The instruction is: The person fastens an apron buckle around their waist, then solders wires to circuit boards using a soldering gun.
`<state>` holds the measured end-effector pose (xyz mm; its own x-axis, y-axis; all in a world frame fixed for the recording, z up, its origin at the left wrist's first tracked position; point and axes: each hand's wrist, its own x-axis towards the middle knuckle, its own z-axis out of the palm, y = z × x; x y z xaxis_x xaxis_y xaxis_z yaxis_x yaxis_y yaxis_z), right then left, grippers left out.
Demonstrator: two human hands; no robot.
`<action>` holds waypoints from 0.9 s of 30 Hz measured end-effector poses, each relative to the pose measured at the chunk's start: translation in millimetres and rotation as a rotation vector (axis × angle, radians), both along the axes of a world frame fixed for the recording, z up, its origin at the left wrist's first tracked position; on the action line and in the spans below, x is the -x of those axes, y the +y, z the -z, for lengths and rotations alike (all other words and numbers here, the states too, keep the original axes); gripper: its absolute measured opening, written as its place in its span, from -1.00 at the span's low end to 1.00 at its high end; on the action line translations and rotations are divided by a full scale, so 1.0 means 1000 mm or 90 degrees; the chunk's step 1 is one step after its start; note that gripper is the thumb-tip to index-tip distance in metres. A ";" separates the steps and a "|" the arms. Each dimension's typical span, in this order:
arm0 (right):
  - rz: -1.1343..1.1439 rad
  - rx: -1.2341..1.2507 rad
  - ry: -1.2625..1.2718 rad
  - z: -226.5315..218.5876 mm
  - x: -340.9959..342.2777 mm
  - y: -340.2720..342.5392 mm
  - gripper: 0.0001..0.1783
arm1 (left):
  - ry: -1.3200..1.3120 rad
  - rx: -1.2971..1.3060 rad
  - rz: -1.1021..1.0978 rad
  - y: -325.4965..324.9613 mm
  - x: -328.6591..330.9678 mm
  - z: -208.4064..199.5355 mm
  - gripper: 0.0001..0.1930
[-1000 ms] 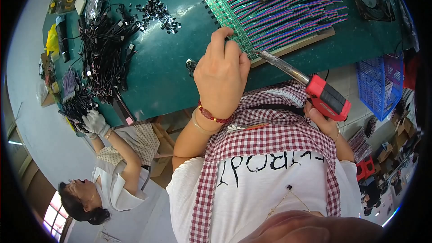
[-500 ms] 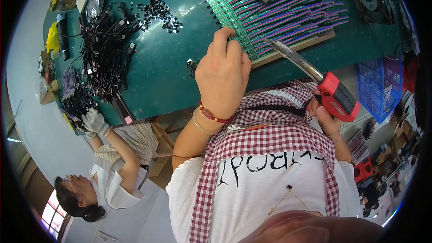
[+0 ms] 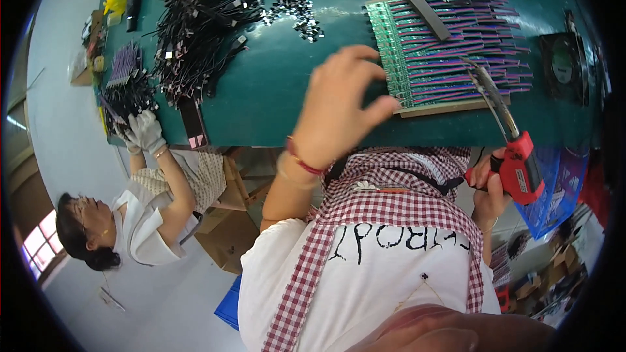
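My left hand hovers over the green table beside the left edge of a row of green circuit boards. Its thumb and fingers are spread, and nothing shows between them. Blue, pink and black wires run rightward from the boards. My right hand is closed round the red handle of a soldering gun. The gun's metal barrel points up and left, its tip over the wires; whether it touches them I cannot tell. A grey flat bar lies across the boards and wires.
A heap of black cables and a pile of small black parts lie left on the table. A black fan sits at right, above a blue basket. At far left, a co-worker's gloved hands handle cables.
The view has shifted, so the table appears further right. My left hand has drawn back from the boards and its fingers have spread. The soldering gun has moved right, its tip away from the boards' edge.
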<state>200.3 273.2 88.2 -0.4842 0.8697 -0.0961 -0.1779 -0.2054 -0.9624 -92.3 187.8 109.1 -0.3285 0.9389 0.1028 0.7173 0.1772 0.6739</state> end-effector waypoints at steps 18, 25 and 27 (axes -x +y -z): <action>-0.009 0.020 0.130 -0.044 0.061 0.020 -0.56 | -0.460 -0.144 -0.275 -0.036 0.067 -0.012 -0.89; -0.078 0.088 0.084 -0.064 0.101 0.019 -0.52 | -0.598 -0.203 -0.274 -0.043 0.080 -0.044 -0.78; -0.087 0.091 0.083 -0.062 0.109 0.020 -0.51 | -0.851 -0.345 -0.104 -0.042 0.065 -0.038 -0.76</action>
<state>91.8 293.2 149.8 -0.6134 0.7769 -0.1420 -0.2601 -0.3685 -0.8925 -157.1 145.4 147.0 -0.5590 0.8284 -0.0369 -0.4907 -0.2946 0.8200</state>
